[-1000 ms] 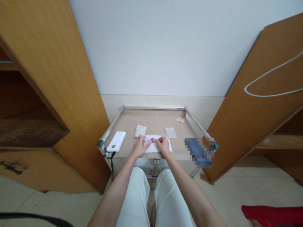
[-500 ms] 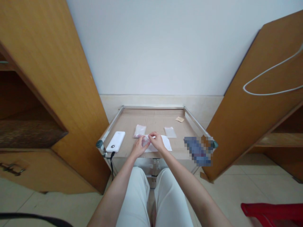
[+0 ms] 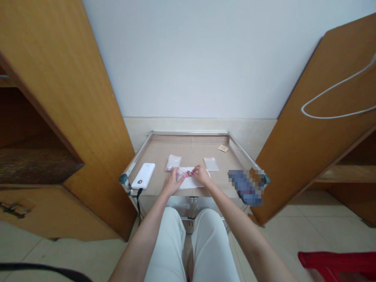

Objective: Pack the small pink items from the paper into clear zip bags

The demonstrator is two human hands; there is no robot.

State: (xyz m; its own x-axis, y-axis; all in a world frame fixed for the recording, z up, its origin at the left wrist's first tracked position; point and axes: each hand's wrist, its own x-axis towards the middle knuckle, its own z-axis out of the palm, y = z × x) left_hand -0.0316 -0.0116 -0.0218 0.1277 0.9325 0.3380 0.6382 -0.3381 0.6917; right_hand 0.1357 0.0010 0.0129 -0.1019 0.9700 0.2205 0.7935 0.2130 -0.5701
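Both of my hands rest on a white cloth (image 3: 188, 182) lying at the near edge of a small metal-framed table (image 3: 188, 150). My left hand (image 3: 173, 181) presses the cloth's left part with its fingers curled. My right hand (image 3: 202, 175) pinches a small pink object (image 3: 189, 172) over the cloth, between the two hands. The pink object is too small to name. A small clear bag with pinkish contents (image 3: 173, 162) lies just behind my left hand. An empty-looking clear bag (image 3: 211, 163) lies behind my right hand.
A white power bank (image 3: 143, 176) with a dark cable sits at the table's left front corner. A blurred blue patch (image 3: 245, 186) covers the right front corner. A small tan tag (image 3: 223, 148) lies far right. Wooden cabinet doors (image 3: 311, 129) flank the table. A red thing (image 3: 337, 264) lies on the floor.
My right hand rose toward the left hand half a second ago, then came back down to the right onto the cloth with the pink object. My left hand stayed put.
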